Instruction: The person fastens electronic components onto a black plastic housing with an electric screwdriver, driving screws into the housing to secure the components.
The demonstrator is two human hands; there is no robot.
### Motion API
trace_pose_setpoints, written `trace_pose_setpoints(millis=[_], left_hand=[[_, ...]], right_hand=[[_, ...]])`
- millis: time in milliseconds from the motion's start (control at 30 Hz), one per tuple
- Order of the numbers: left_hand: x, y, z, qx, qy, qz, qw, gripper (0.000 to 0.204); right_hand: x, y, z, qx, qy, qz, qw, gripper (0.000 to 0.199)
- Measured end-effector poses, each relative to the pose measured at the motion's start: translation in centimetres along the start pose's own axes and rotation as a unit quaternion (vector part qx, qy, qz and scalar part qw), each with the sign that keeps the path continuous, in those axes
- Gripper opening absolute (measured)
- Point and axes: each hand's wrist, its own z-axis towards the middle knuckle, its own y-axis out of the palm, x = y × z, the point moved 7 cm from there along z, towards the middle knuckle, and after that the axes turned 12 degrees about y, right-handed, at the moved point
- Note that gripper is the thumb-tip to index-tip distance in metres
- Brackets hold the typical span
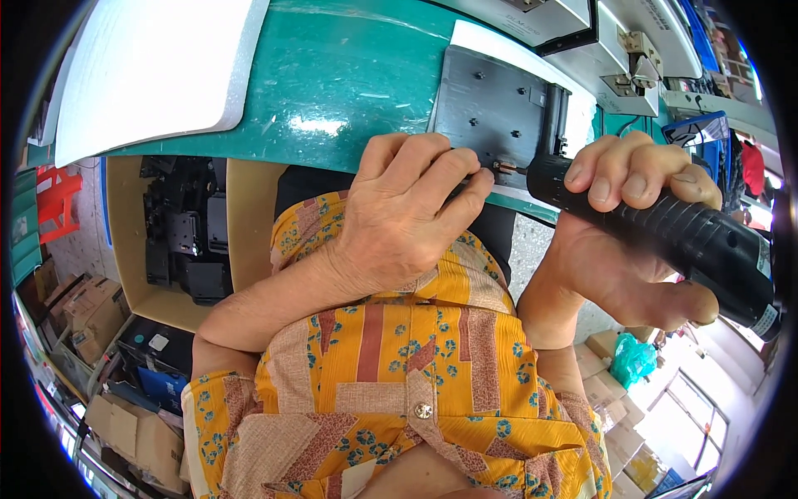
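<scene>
My right hand (pixel 640 224) is wrapped around a black, cylindrical electric screwdriver (pixel 682 234), which lies slantwise with its bit pointing left. The bit's tip meets the near edge of a flat black plate (pixel 486 100) with several small screws or studs on its face. Curled at the plate's near left corner is my left hand (pixel 416 208), its fingertips close beside the bit and gripping the edge. What lies beneath those fingers is partly hidden. Under the plate is a white foam sheet (pixel 478 37) on the green tabletop (pixel 332 75).
A large white sheet (pixel 158 66) covers the table's left side. Below the table edge, a cardboard box (pixel 249 208) holds several black parts. Grey metal equipment (pixel 615 50) stands at the far right. Cartons (pixel 137 432) are stacked at the lower left.
</scene>
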Motion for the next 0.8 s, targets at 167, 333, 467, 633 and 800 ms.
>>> trace_pose_setpoints(millis=[167, 333, 467, 633, 800], left_hand=[[0.3, 0.0, 0.4, 0.004, -0.002, 0.000, 1.000, 0.034], [0.4, 0.0, 0.4, 0.008, -0.001, 0.006, 1.000, 0.034], [0.3, 0.0, 0.3, 0.010, 0.002, 0.005, 1.000, 0.034], [0.3, 0.1, 0.3, 0.009, 0.000, -0.002, 1.000, 0.034], [-0.3, 0.2, 0.1, 0.025, 0.001, -0.023, 0.999, 0.031]], right_hand=[[-0.4, 0.0, 0.1, -0.005, 0.012, -0.014, 1.000, 0.085], [-0.5, 0.2, 0.3, -0.027, 0.004, -0.031, 0.999, 0.086], [-0.5, 0.3, 0.4, -0.028, 0.008, -0.035, 0.999, 0.085], [-0.2, 0.9, 0.4, -0.025, 0.004, -0.053, 0.998, 0.084], [0.1, 1.1, 0.1, 0.023, 0.016, -0.059, 0.998, 0.082]])
